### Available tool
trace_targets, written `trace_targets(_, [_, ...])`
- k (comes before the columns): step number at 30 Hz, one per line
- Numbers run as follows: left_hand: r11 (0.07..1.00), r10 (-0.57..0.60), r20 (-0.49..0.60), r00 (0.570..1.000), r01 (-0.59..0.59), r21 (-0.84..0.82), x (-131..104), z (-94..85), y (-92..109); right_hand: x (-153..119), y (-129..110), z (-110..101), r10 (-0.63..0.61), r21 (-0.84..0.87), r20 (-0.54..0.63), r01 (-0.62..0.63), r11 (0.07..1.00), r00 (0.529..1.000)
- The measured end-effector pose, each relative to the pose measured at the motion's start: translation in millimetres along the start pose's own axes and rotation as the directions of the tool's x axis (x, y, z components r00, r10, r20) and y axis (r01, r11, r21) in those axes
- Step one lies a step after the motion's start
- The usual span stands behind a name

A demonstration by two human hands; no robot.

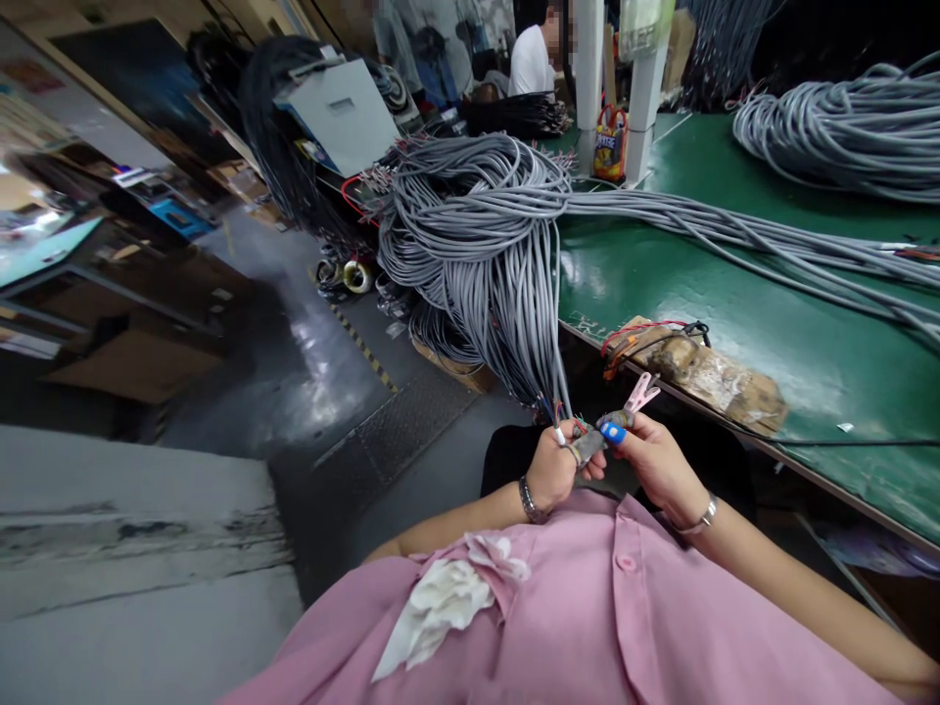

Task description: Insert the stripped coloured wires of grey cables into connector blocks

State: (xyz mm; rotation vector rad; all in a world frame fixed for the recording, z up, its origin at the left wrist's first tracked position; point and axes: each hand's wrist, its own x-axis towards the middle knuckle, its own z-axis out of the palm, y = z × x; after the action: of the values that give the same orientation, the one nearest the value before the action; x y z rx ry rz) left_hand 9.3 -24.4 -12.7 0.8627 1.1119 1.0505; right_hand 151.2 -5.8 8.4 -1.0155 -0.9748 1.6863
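Note:
In front of my chest, my left hand (552, 472) is closed around the end of a grey cable, whose thin coloured wires (558, 411) and a short white piece (560, 436) stick out above the fist. Close against it is my right hand (657, 465), its thumb and fingers pinched together by the wire ends. Blue wrapping (612, 432) covers that thumb tip, and worn grey wrapping (587, 446) covers fingers where the hands meet. A pink clip (641, 392) juts up from the right fingers; I cannot tell exactly what else they grip.
A large heap of grey cables (477, 225) hangs over the edge of the green table (829, 382). A taped wooden block (720, 377) with red and black leads lies at that edge. Another cable coil (844, 127) sits far right. A person in white (533, 61) is behind.

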Motion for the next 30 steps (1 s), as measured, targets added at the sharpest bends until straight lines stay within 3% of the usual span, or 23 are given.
trace_targets(8, [0.999,0.012,-0.088,0.996,-0.016,-0.044,2,4.8,3,-2,7,-1,-0.002,0.046,-0.105,0.007,0.999,0.994])
trace_targets(15, [0.999,0.007,-0.072,0.997,-0.009,-0.033,5,2.1,3,0,15,-18,0.073,0.099,-0.053,-0.067,0.993,0.996])
trace_targets(19, [0.999,-0.045,0.019,0.999,0.045,0.02,5,-3.8,1,3,6,-29,0.138,0.162,0.072,-0.148,0.976,0.988])
trace_targets(23, [0.995,-0.062,0.075,0.995,0.056,0.082,3,-5.3,3,6,-5,-33,0.138,0.025,0.125,-0.142,0.99,0.983])
trace_targets(30, [0.987,-0.052,0.082,0.995,0.038,0.159,0,-3.9,5,5,-5,-30,0.014,-0.195,0.062,-0.002,0.981,0.998])
